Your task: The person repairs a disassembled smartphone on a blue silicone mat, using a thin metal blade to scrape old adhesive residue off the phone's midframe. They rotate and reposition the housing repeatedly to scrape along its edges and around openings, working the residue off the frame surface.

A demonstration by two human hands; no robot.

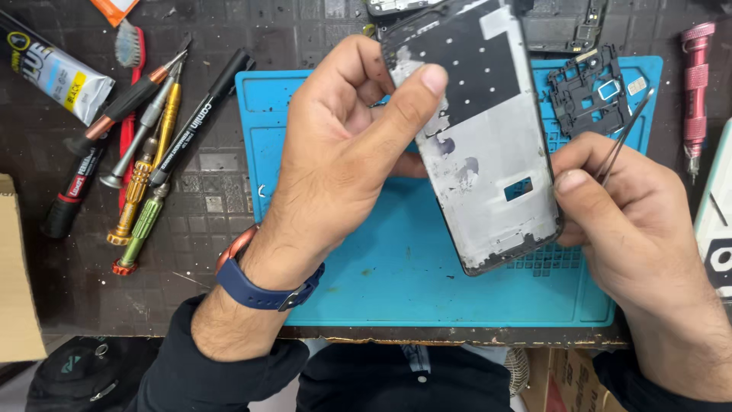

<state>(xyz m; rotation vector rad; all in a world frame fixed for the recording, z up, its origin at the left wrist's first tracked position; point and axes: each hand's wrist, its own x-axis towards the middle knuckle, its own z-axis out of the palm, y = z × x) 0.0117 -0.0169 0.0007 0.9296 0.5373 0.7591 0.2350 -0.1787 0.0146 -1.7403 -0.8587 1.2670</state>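
Wristwatch (263, 286), teal mat (396, 282), screwdrivers (145, 191) alongside

Two bare hands in frame, no gloves, no rings seen. Left hand (343, 145) at centre; right hand (640, 229) at right edge. Short, plain fingernails, unpainted. Left wrist, lower centre-left: watch band (263, 294) in dark navy, smooth rubber-like strap, metal buckle on the side toward frame bottom, copper-orange watch case (232, 250) edge showing on the far left of the wrist. Dark sleeves (206, 366), black or near-black, soft knit fabric, pushed up past the left wrist at bottom left; matching dark cuff at bottom right corner. Dark garment across bottom centre.
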